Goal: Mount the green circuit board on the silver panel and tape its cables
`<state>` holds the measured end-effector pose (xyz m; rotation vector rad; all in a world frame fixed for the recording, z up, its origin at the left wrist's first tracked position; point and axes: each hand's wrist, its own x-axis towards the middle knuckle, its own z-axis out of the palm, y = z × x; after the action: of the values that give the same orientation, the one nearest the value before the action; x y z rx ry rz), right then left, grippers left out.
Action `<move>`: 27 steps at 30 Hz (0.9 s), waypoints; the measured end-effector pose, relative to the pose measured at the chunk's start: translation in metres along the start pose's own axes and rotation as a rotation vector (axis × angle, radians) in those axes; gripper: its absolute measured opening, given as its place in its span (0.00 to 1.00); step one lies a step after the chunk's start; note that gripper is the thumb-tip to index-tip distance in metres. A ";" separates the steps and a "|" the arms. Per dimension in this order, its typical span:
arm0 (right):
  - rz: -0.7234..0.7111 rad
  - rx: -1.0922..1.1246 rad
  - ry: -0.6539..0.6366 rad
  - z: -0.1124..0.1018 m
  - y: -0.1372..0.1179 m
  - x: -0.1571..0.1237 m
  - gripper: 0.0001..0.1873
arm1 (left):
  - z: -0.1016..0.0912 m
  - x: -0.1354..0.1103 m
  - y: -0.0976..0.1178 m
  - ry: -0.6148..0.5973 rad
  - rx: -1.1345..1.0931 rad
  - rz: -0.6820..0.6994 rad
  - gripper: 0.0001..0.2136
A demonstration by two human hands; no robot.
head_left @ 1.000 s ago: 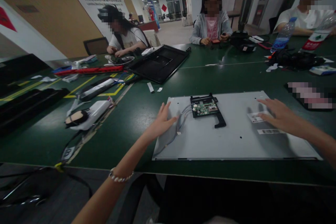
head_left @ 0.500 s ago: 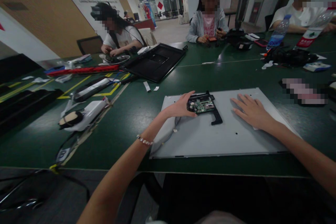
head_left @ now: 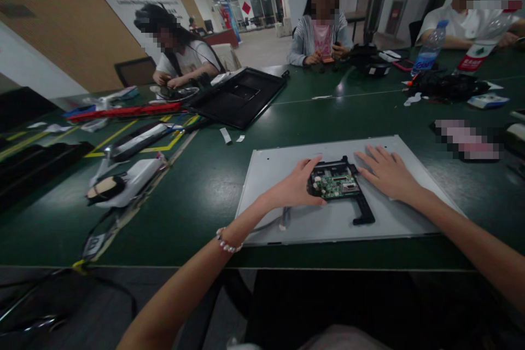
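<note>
A green circuit board [head_left: 334, 187] sits in a black plastic bracket [head_left: 363, 209] over a flat light-grey panel [head_left: 303, 225]. My left hand [head_left: 297, 183] grips the bracket's left end between thumb and fingers. Spread flat on the panel, just right of the bracket, my right hand [head_left: 388, 175] is open and holds nothing. A thin grey cable [head_left: 284, 217] runs on the panel below my left wrist. Whether the bracket rests on the panel or is slightly raised, I cannot tell.
A black monitor housing [head_left: 238, 98] lies beyond the panel to the left. Paper scraps [head_left: 225, 135] lie near it. Further left are a white device [head_left: 139, 178] and cables. A phone [head_left: 467, 139] lies right, bottles [head_left: 429, 49] behind it. Several people sit across the table [head_left: 192, 202].
My left hand has moved the bracket with the circuit board to the right and toward me. My right hand stays spread on the panel. The view has shifted slightly.
</note>
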<state>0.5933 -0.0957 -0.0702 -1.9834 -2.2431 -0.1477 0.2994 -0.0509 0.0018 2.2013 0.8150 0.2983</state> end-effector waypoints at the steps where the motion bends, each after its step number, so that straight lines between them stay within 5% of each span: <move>1: 0.001 -0.001 -0.002 0.000 0.000 0.000 0.33 | 0.002 -0.001 0.001 0.000 0.006 -0.006 0.55; 27: 0.005 0.025 -0.015 -0.003 -0.003 0.000 0.32 | 0.000 -0.008 -0.008 -0.008 -0.064 0.072 0.57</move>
<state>0.5902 -0.0962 -0.0668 -1.9840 -2.2371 -0.1046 0.2896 -0.0517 -0.0033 2.1738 0.7139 0.3462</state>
